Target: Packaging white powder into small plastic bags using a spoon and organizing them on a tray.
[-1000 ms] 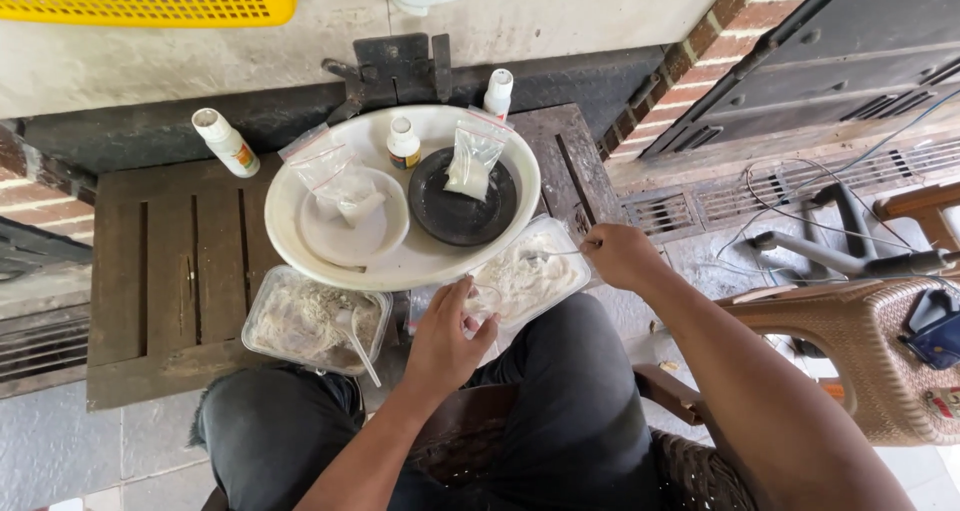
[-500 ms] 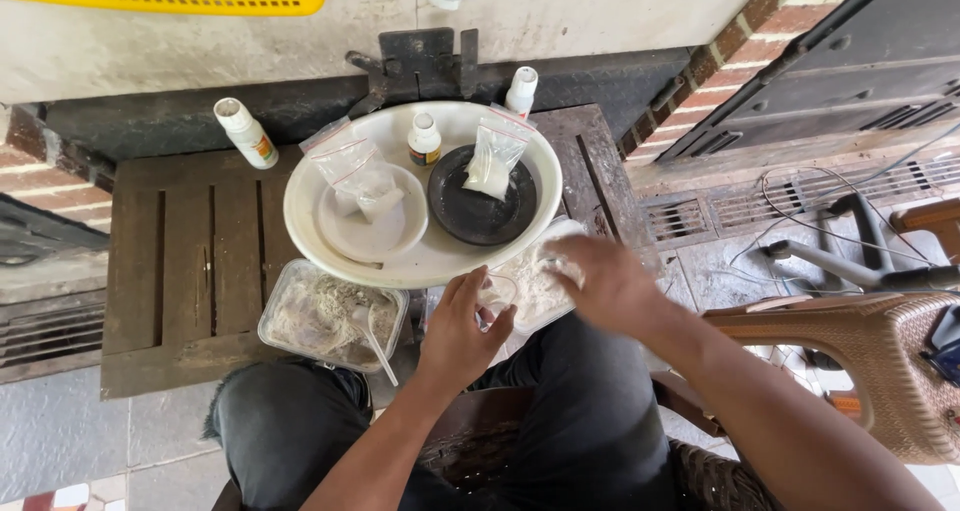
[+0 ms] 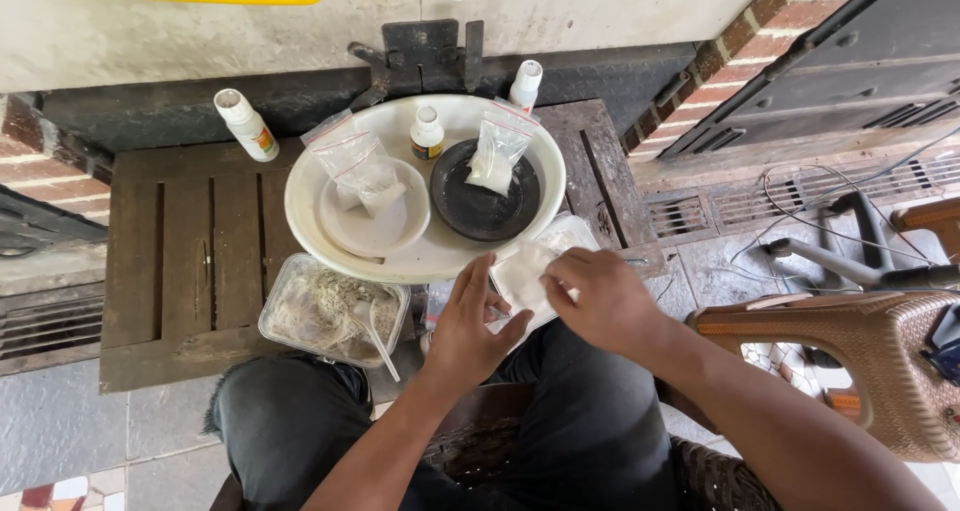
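My left hand (image 3: pixel 468 326) and right hand (image 3: pixel 598 299) are close together over my lap, both pinching a small clear plastic pouch (image 3: pixel 520 279) of white powder between the fingertips. The left fingers are spread and hold its near edge; the right hand curls over its far side. A second ago the right hand was out to the side, on the far end of the clear lidded container (image 3: pixel 560 239) that lies under the pouch; now it has come in to join the left, so both hands work on the pouch itself, which looks like it is being opened or sealed, though I cannot tell which.

Just to the left, on the edge of the dark wooden worktop (image 3: pixel 190 261), sits a clear plastic tub (image 3: pixel 330 311) of pale fibrous material with a white plastic spoon (image 3: pixel 378 336) resting in it. Beyond my hands is a large white basin (image 3: pixel 440 256). Inside it sit a smaller white dish (image 3: pixel 372 221) with two zip bags of powder, a black dish (image 3: pixel 485 199) with another zip bag (image 3: pixel 497 151) standing in it, and a small white bottle (image 3: pixel 427 134). Two more white bottles stand outside the basin: one at the left (image 3: pixel 245 124), one at the top rim (image 3: pixel 525 84). A brown wicker chair (image 3: pixel 860 361) is at my right.
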